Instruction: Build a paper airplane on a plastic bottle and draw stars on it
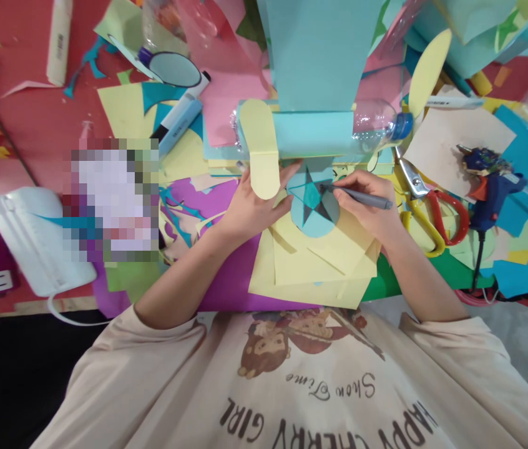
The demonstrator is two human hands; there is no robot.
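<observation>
My right hand [367, 198] grips a dark grey marker [369, 198], its tip on a star drawn on a light blue paper disc [298, 215]. Some of the star's points are filled in dark, and its middle is teal. My left hand [252, 209] lies with fingers apart at the disc's left edge, thumb on the disc. Over part of that hand hangs a pale yellow paper strip [264, 156], joined to a plastic bottle [371, 121] wrapped in light blue paper. Yellow paper sheets [320, 262] lie beneath the disc.
Scissors [427, 199] with red and yellow handles and a blue glue gun [488, 193] lie to the right. A white zip pouch [42, 243] sits left. Blue markers [182, 118] and paper scraps cover much of the red table [15, 143].
</observation>
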